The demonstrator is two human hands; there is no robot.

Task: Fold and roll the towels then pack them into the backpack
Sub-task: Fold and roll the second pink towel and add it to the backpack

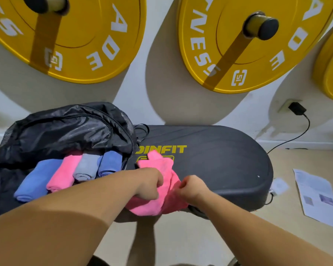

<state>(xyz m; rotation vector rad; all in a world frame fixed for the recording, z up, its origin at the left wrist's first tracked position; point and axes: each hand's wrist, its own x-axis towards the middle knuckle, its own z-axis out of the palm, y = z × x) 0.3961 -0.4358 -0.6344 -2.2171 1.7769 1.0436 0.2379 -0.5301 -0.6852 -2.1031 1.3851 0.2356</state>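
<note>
Both forearms reach in from 6 o'clock. Left hand [149,186] and right hand [192,187] each grip a crumpled pink towel [161,181] on the black tabletop [219,162]. At 9 o'clock, four rolled towels [69,173] lie in the open black backpack [65,129].
</note>
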